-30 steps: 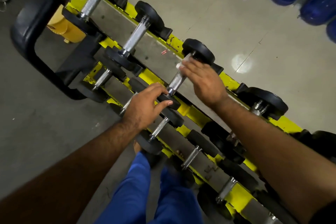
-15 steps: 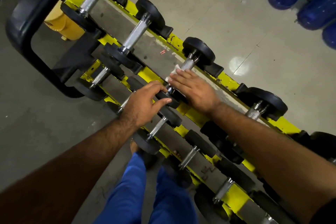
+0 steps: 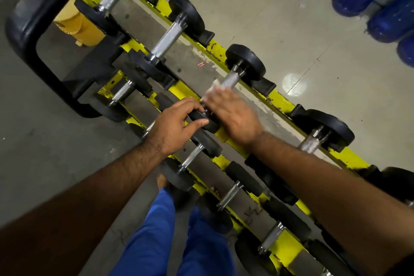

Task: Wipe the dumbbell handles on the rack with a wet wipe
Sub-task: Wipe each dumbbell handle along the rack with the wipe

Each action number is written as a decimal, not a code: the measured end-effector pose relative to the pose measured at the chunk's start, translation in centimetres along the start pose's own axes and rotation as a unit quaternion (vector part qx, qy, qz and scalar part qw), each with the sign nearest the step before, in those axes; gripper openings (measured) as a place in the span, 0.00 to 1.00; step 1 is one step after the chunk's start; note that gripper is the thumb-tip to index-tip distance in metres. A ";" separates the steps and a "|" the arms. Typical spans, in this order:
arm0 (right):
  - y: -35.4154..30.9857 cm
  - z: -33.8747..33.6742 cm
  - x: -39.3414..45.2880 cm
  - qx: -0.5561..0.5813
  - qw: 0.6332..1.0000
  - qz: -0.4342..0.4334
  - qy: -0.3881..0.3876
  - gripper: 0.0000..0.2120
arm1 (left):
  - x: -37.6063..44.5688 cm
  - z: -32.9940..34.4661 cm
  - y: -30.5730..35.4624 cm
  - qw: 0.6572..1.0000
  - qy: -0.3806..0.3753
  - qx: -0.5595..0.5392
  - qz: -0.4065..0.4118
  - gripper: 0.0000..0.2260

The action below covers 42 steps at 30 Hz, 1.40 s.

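A white wet wipe [image 3: 212, 90] is pressed onto a knurled steel dumbbell handle [image 3: 230, 79] by the right hand [image 3: 233, 116], whose grip is blurred; the dumbbell's black round end [image 3: 202, 119] is grasped by the left hand [image 3: 177, 126].

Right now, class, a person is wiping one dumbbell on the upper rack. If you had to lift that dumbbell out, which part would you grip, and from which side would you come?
Probably the knurled steel handle of the dumbbell, from above. It lies level across the yellow rack, and the black end weights look too wide to grip. The right hand with the wet wipe covers its near part; the left hand holds the near weight.
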State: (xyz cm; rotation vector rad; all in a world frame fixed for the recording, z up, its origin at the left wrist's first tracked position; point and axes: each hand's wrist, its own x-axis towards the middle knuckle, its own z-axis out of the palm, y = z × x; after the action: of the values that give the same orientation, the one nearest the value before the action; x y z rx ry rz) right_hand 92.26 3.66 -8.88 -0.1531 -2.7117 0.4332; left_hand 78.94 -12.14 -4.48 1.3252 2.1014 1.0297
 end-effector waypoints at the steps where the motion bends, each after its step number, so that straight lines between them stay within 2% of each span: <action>1: -0.5 0.1 -0.5 0.005 0.999 -0.043 -0.031 0.18 | 0.0 0.0 0.0 1.000 -0.001 0.000 0.000 0.11; 3: 1.0 -0.9 -0.2 -0.006 0.997 -0.063 -0.038 0.18 | -0.1 0.1 0.0 1.000 0.008 -0.001 -0.002 0.12; 6: 3.3 -1.8 0.7 -0.040 0.995 0.085 0.036 0.24 | -0.2 0.2 0.2 1.000 0.016 -0.004 -0.009 0.12; 7: 2.4 -1.4 0.7 -0.042 0.993 0.104 0.044 0.24 | -0.2 0.3 0.1 1.000 0.018 -0.002 -0.008 0.12; 8: 1.4 -0.5 0.3 -0.029 0.996 0.074 0.034 0.22 | -0.2 0.3 0.1 1.000 0.020 -0.002 -0.010 0.12; 10: 0.2 0.0 -0.8 -0.004 0.999 -0.043 -0.020 0.19 | -0.2 0.4 0.3 1.000 0.026 -0.007 -0.012 0.12; 12: 1.9 -0.9 -0.3 -0.024 0.995 -0.083 -0.040 0.20 | -0.2 0.5 0.2 0.999 0.031 -0.011 -0.017 0.12; 15: 3.3 -1.4 0.8 -0.041 0.998 0.041 0.013 0.20 | -0.4 0.6 0.1 0.999 0.040 -0.019 -0.027 0.12; 16: 2.5 -0.9 0.7 -0.035 0.998 0.048 0.014 0.20 | -0.3 0.7 0.1 0.998 0.044 -0.020 -0.027 0.13; 19: 1.1 -0.3 -0.3 -0.010 0.996 -0.078 -0.036 0.18 | -0.4 0.8 0.0 0.998 0.045 -0.021 -0.030 0.13; 20: 1.9 -0.8 -0.2 -0.012 0.995 -0.092 -0.046 0.18 | -0.4 0.8 0.0 0.998 0.045 -0.022 -0.029 0.12; 21: 3.1 -1.2 0.1 -0.021 0.996 -0.081 -0.026 0.19 | -0.4 0.8 0.0 0.998 0.046 -0.026 -0.029 0.12; 23: 4.3 -1.6 0.5 -0.039 0.999 0.015 0.023 0.24 | -0.3 0.6 -0.1 0.998 0.041 -0.039 -0.034 0.11; 24: 3.7 -1.1 0.5 -0.038 0.998 0.035 0.026 0.25 | -0.2 0.5 -0.2 0.998 0.039 -0.045 -0.035 0.11; 28: 1.6 0.2 -0.8 -0.005 0.992 -0.118 -0.053 0.20 | 0.0 0.3 -0.3 0.998 0.030 -0.054 -0.031 0.12; 30: 3.4 -0.5 0.1 -0.021 0.996 -0.086 -0.016 0.19 | -0.1 0.4 -0.4 0.998 0.037 -0.050 -0.032 0.12; 32: 3.5 -0.6 0.7 -0.026 0.999 0.003 0.027 0.19 | -0.1 0.4 -0.3 0.998 0.040 -0.045 -0.034 0.10; 33: 2.5 0.0 0.6 -0.022 0.999 0.006 0.030 0.18 | -0.1 0.4 -0.3 0.998 0.040 -0.047 -0.033 0.10; 36: 0.5 0.7 -0.3 0.008 0.995 -0.100 -0.024 0.17 | -0.2 0.5 -0.1 0.998 0.039 -0.044 -0.026 0.11; 37: 1.0 0.1 -0.1 0.003 0.993 -0.109 -0.039 0.17 | -0.2 0.6 -0.1 0.998 0.040 -0.040 -0.024 0.11; 38: 1.9 -0.5 0.4 -0.007 0.995 -0.096 -0.031 0.17 | -0.3 0.8 -0.1 0.998 0.043 -0.038 -0.024 0.11; 41: 1.9 -0.8 1.0 -0.018 1.000 0.020 -0.001 0.22 | -0.4 1.0 -0.1 0.998 0.045 -0.031 -0.026 0.11; 42: 0.6 -0.2 0.5 -0.013 1.000 0.018 -0.008 0.21 | -0.5 1.0 0.0 0.998 0.043 -0.028 -0.026 0.12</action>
State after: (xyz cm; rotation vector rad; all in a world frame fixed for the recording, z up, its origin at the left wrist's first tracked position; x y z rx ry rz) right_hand 91.85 4.41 -8.76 -0.2071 -2.7354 0.4111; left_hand 79.84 -12.21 -5.13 1.2141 2.1418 1.1328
